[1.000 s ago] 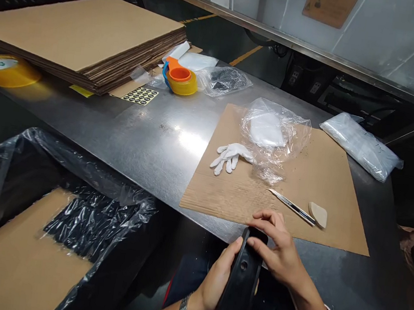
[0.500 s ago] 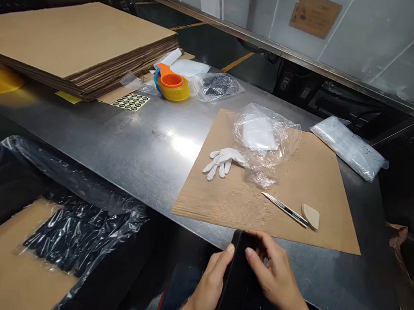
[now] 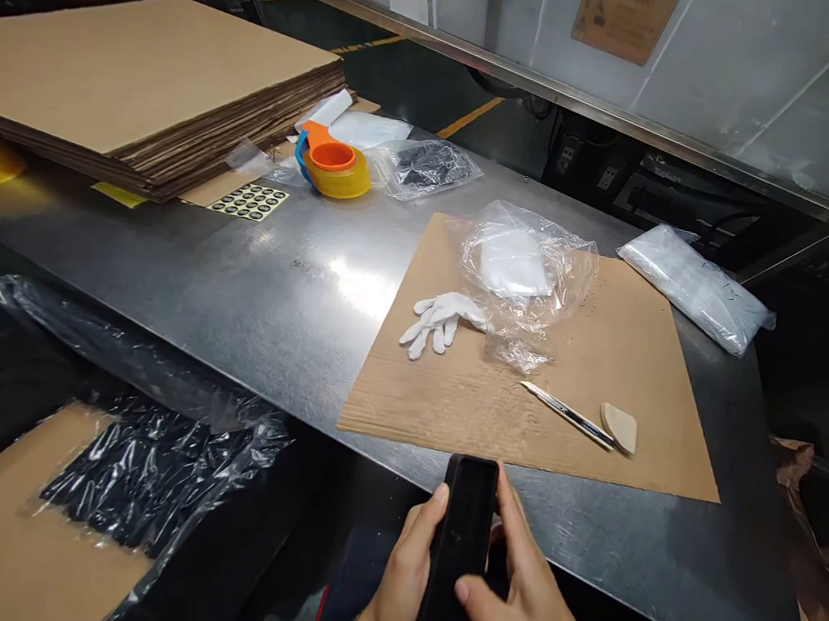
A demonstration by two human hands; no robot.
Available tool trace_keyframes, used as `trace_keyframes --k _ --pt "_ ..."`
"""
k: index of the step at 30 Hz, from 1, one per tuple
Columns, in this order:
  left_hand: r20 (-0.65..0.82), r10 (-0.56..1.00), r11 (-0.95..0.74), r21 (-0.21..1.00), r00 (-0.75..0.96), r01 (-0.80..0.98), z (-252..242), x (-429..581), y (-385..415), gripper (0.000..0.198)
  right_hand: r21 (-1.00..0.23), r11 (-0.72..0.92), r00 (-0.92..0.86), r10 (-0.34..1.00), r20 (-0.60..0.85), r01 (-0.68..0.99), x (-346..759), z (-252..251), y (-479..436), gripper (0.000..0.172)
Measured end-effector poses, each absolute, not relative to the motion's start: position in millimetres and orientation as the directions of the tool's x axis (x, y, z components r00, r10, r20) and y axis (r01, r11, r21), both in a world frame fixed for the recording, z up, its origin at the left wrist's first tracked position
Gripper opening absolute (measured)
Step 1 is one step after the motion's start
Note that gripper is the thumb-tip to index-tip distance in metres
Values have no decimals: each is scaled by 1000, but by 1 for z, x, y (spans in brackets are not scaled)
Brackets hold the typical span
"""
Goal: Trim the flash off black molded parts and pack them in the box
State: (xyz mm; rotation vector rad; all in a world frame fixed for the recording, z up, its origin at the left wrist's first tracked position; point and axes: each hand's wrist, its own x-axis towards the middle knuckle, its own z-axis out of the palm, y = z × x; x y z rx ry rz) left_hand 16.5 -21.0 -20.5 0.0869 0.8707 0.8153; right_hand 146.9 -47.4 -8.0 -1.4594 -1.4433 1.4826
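A long black tray-like piece with raised edges is held just off the table's front edge. My left hand is closed round its left side, thumb along the rim. On the other side my right hand grips it, with the fingers along the right edge and the thumb over the hollow face. Beyond the hands, a cardboard sheet carries a white glove, a slim craft knife, a beige wedge-shaped block and a crumpled clear bag with white sheets inside.
A stack of cardboard sheets lies at the table's left, beside an orange tape dispenser and a sticker sheet. A plastic-wrapped pack rests at right. Below left stands a plastic-lined box holding wrapped black pieces.
My right hand has slid lower along the black piece, its thumb now nearer me. The piece has turned so its hollow face shows more. The view has shifted slightly.
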Motion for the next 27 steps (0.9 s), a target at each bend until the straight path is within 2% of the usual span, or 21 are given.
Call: trace_keyframes --k 2,4,9,14,21,27 --pt "-642 662 699 343 386 -628 -15 19 -17 39 -947 -205 -294 915 -275 246 146 -7 -53 89" --pt "-638 651 703 302 411 -644 -13 22 -15 40 -952 -220 -313 908 -279 213 147 -7 -55 89" --pt "-645 590 738 188 485 -648 -17 24 -12 43 -951 -306 -344 889 -303 49 155 -10 -53 84" --pt "-661 525 803 177 536 -569 -14 20 -4 62 -943 -317 -394 883 -255 -99 166 -11 -46 71" --pt "-683 501 826 195 531 -529 -12 20 3 65 -954 -296 -315 911 -265 -54 168 -10 -37 56" --pt "-660 502 828 179 560 -532 -24 17 6 65 -965 -222 -221 943 -249 139 164 -10 -33 48"
